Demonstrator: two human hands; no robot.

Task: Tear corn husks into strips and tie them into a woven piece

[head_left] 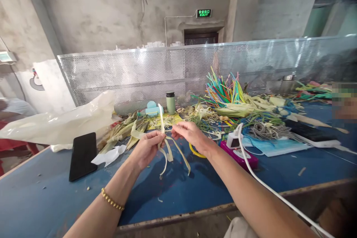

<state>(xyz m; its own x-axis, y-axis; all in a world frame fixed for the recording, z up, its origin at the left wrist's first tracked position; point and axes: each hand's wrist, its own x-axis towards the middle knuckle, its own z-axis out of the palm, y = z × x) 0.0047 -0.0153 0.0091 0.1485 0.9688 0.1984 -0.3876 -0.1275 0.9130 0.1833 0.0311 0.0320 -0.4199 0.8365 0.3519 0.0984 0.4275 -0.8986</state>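
Pale husk strips hang and stick up around my left hand, whose fingers are pinched on them near the middle of the view. One whitish strip stands upright above that hand, and others curl down over the blue table. Just to the right, my right hand has its fingers pinched together beside the strips; a thin piece seems to run to its fingertips, too small to tell for certain. A gold bead bracelet is round my left wrist.
A black phone and white paper lie at left. Behind are husks, a green bottle and coloured sticks. At right sit a purple power strip with a white cable, a blue mask and grey cord.
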